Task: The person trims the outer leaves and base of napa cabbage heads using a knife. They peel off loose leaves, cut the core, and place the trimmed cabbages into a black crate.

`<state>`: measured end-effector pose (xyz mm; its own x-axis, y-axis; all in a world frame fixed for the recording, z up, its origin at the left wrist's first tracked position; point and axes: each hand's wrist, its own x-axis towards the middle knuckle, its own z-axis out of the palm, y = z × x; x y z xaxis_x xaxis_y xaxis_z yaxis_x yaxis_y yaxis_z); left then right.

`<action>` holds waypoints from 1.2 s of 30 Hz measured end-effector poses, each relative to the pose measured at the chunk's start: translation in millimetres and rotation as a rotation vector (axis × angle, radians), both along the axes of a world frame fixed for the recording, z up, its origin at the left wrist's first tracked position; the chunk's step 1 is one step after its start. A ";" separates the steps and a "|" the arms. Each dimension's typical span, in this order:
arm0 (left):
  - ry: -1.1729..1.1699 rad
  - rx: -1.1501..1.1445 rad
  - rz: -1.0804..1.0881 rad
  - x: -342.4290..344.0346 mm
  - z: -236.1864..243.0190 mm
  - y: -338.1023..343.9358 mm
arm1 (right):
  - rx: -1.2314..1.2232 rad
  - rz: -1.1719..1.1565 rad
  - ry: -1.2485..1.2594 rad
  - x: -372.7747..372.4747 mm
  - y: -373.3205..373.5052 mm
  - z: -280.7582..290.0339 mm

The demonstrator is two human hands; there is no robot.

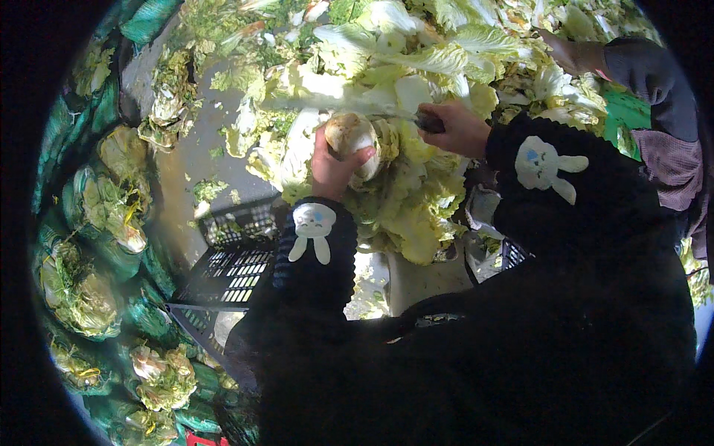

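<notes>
My left hand (333,169) is closed around the base end of a Chinese cabbage (351,134), thumb on one side and fingers on the other. The cabbage's cut end faces up, and loose yellow-green leaves (405,204) spread below and to its right. A knife (429,121) with a dark handle sits in my closed right hand (460,128). Its blade reaches left, just beyond the cabbage's base, and looks smeared by glare or motion. Whether the blade touches the cabbage, I cannot tell.
Loose cabbage leaves (439,56) pile up across the far side. A black plastic crate (230,275) stands at the near left. Green net sacks of cabbages (89,297) line the left edge. Another person's dark sleeve (639,70) reaches in at the far right.
</notes>
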<state>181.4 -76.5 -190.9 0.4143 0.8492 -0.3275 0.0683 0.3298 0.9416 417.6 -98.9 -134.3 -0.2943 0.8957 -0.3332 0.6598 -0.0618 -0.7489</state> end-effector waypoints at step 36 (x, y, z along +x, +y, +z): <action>0.206 -0.201 -0.380 6.7 20.4 3.6 | -0.554 -0.045 -0.307 94.7 15.6 -42.0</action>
